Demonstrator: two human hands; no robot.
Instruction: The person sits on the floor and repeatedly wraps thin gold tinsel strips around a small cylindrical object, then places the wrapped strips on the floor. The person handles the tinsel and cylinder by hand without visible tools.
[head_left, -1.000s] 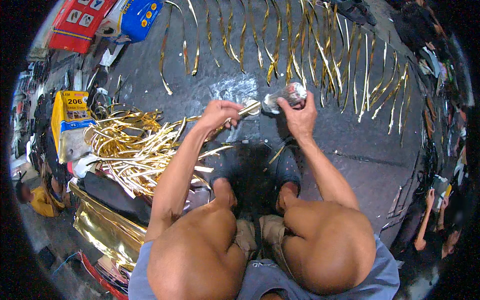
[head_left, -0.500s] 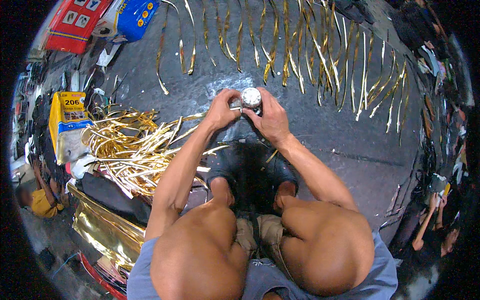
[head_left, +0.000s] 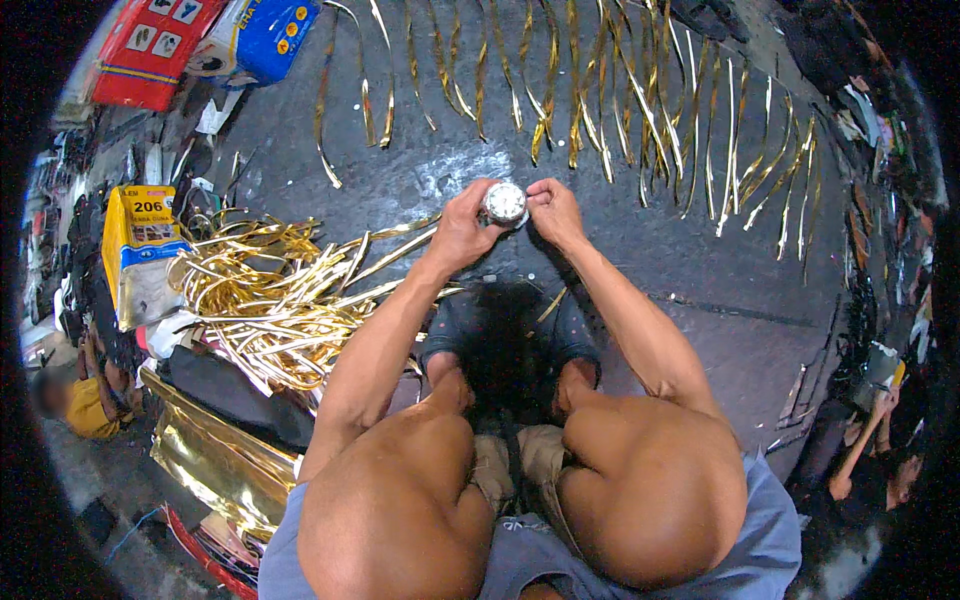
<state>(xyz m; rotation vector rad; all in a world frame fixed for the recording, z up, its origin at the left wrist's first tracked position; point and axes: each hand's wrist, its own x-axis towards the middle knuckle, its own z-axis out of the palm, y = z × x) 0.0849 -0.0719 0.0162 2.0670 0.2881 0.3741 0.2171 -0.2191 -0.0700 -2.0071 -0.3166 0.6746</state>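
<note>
My left hand is wrapped around a small round object with a whitish, speckled top; its exact kind does not show. At the object's right side is my right hand, with thumb and fingertips pinched together. Whatever sits in that pinch is too small to make out. Both hands are above the dark floor, beyond my feet. To the left of my left forearm lies a tangled heap of shiny gold strips. More gold strips hang or lie in a spread row along the far side.
A yellow and blue tin stands left of the heap. Red and blue containers are at the far left. A gold sheet lies near left. One person is at the left edge, another at the right.
My right hand has come off the round object's near side and now pinches at its right. The left hand has shifted slightly right and wraps more around the object.
</note>
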